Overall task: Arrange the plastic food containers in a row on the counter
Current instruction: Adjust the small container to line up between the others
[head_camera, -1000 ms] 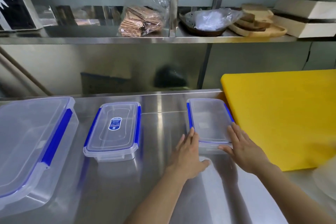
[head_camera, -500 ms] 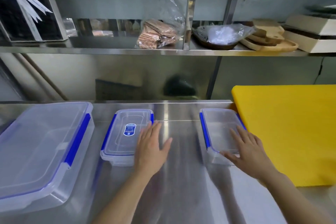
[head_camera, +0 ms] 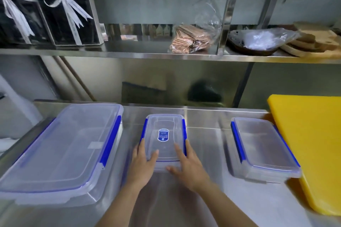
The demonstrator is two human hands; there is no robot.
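Note:
Three clear plastic containers with blue clips stand on the steel counter. A large container is at the left. In the middle is a small container with a blue label on its lid. A flat container lies at the right, against a yellow board. My left hand and my right hand clasp the near end of the middle container from either side, fingers along its edges and on its lid.
A thick yellow cutting board covers the counter's right end. A steel shelf overhangs the back, holding black gift boxes, a bag of brown paper pieces, a plastic-wrapped bowl and wooden boards.
Both hands left the right-hand flat container and moved left; they now grip the middle labelled container. The view has shifted left and nearer.

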